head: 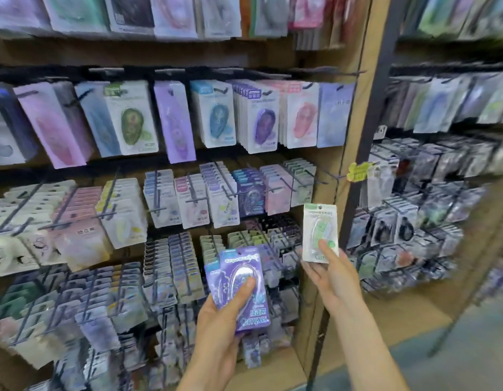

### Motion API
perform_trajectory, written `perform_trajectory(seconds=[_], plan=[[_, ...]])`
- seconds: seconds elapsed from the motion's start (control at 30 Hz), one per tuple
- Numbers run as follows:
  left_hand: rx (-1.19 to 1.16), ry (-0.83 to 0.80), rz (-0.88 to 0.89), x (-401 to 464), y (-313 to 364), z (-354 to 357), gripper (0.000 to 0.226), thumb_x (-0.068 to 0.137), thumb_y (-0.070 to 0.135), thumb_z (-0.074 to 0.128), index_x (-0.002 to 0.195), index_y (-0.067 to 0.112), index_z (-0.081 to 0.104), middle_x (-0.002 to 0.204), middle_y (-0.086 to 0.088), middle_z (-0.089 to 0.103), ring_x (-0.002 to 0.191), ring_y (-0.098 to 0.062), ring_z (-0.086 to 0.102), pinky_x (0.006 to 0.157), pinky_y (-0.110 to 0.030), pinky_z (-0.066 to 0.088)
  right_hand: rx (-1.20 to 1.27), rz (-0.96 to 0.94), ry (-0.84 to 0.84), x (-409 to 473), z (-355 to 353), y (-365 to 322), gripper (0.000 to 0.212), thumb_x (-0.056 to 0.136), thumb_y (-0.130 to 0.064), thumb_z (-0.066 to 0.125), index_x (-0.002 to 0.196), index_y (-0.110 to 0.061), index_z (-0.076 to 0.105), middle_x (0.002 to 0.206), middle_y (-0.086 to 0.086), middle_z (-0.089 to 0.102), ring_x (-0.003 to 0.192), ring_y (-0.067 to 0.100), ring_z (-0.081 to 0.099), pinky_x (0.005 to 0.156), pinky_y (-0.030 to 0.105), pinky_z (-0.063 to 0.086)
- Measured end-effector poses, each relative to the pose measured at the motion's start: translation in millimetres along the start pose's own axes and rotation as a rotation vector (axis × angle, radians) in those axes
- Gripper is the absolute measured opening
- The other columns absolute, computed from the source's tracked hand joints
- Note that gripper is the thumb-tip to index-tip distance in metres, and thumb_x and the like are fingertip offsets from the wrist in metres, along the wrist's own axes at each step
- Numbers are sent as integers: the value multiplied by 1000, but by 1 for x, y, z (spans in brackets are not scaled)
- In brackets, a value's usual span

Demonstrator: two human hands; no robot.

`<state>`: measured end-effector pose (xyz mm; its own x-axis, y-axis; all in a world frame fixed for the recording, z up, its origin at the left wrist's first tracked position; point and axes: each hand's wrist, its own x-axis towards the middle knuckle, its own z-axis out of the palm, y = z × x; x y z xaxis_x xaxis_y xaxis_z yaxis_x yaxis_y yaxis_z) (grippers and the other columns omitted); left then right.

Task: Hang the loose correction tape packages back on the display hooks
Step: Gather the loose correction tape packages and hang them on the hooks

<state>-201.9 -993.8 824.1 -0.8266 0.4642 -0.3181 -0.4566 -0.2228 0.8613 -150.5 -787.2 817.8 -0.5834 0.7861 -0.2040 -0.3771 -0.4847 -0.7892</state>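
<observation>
Below the green-carded hook row point(299, 182), the right hand point(330, 270) pinches 1 green package point(319, 232); farther down-left, the left hand point(227, 314) grips 2 purple packages point(241, 283). All 3 remain unhung.

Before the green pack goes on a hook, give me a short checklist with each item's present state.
1. Right hand grips the green pack: ok, thumb on its front.
2. Pack upright, top edge up: ok.
3. Hang hole at the pack's top open: cannot tell, too blurred.
4. Matching green row in reach: ok, it hangs up and left of the pack.
5. Pack on a hook: not ok, held off the rack.
6. Left hand secure on the purple packs: ok, at least two held, thumb across the front one.
</observation>
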Motion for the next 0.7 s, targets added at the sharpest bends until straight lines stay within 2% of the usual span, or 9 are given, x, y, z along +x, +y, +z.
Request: perform_trajectory(seconds=[0.1, 0.2, 0.27, 0.43, 0.57, 0.63, 0.7], plan=[[3, 17, 21, 6, -2, 23, 38, 79, 22, 87, 114, 18, 73, 100, -8, 82, 87, -31, 76, 72, -40, 59, -44, 8, -32, 31, -1, -14, 29, 101, -21, 63, 130, -22, 61, 121, 9, 74, 108, 30, 73, 89, 42, 58], [-12, 15, 27, 9, -6, 36, 44, 79, 24, 87, 120, 20, 71, 105, -8, 82, 88, -28, 77, 60, -33, 59, -57, -22, -81, 53, -2, -27, 30, 103, -22, 60, 134, -22, 58, 121, 10, 74, 105, 28, 75, 86, 38, 58], [-24, 16, 23, 11, -9, 41, 47, 79, 23, 86, 124, 20, 70, 108, -7, 81, 90, -27, 79, 58, -33, 59, -56, -39, -95, 64, -3, -35, 31, 104, -22, 59, 135, -21, 57, 121, 11, 74, 102, 27, 75, 84, 37, 58], [-40, 44, 9, 16, -14, 48, 53, 76, 20, 88, 125, 18, 69, 106, -9, 81, 97, -34, 78, 77, -44, 60, -32, 2, -87, 84, -5, -44, 18, 104, -21, 58, 122, -23, 61, 121, 11, 73, 102, 28, 74, 83, 36, 57], [-36, 58, 9, 18, -16, 51, 52, 76, 22, 88, 125, 18, 70, 107, -9, 81, 98, -33, 78, 86, -49, 61, -40, 13, -17, 93, -1, -46, 23, 104, -20, 59, 127, -16, 58, 115, 11, 72, 90, 24, 74, 80, 34, 56], [-35, 61, 19, 19, -17, 52, 50, 78, 22, 87, 125, 18, 70, 107, -9, 81, 98, -33, 78, 89, -52, 61, -59, 27, 66, 104, 9, -47, 24, 101, -19, 64, 124, -11, 59, 107, 12, 73, 81, 22, 73, 73, 31, 55], [-36, 58, 26, 17, -18, 52, 48, 79, 23, 87, 124, 18, 71, 108, -9, 81, 99, -33, 78, 89, -52, 62, -69, 55, 133, 121, 25, -46, 26, 97, -17, 70, 119, -7, 60, 110, 14, 72, 78, 24, 72, 64, 29, 55]])
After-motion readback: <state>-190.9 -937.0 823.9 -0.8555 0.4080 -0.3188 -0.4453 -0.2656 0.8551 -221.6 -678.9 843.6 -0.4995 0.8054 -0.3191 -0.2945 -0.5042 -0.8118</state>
